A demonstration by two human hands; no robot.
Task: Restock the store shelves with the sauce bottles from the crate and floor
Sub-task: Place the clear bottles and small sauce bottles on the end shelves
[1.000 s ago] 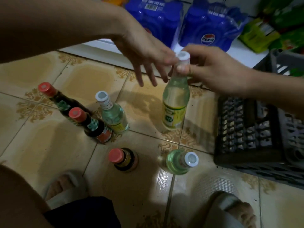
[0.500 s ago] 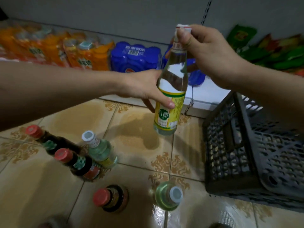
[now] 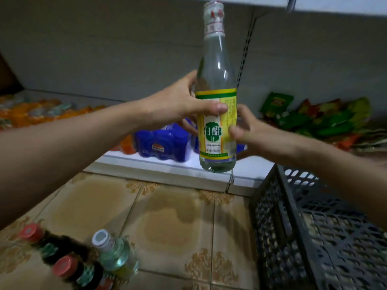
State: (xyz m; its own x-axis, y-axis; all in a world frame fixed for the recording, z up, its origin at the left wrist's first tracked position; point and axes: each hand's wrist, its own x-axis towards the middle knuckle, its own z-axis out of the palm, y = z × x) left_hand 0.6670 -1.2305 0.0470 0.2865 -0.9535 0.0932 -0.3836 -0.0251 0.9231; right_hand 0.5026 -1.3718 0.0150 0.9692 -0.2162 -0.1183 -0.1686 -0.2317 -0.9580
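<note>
I hold a clear vinegar bottle (image 3: 215, 65) with a yellow and green label upright in the air in front of the low shelf (image 3: 167, 170). My left hand (image 3: 178, 103) grips it at the top of the label, thumb across the front. My right hand (image 3: 251, 130) holds the lower label from the right, thumb on the front and fingers behind. On the floor at the bottom left stand two dark sauce bottles with red caps (image 3: 31, 233) (image 3: 65, 265) and a clear bottle with a white cap (image 3: 113, 252). The black crate (image 3: 314, 237) sits at the right.
The low shelf carries a blue Pepsi pack (image 3: 163, 143), orange drink packs (image 3: 31, 114) at the left and green snack packets (image 3: 314, 120) at the right. A white upper shelf (image 3: 314, 5) runs overhead. Bare tiled floor (image 3: 167, 227) lies between the bottles and the crate.
The bottle has risen from the floor to shelf height. My left hand took hold of its body, and my right hand moved from the cap down to the lower label.
</note>
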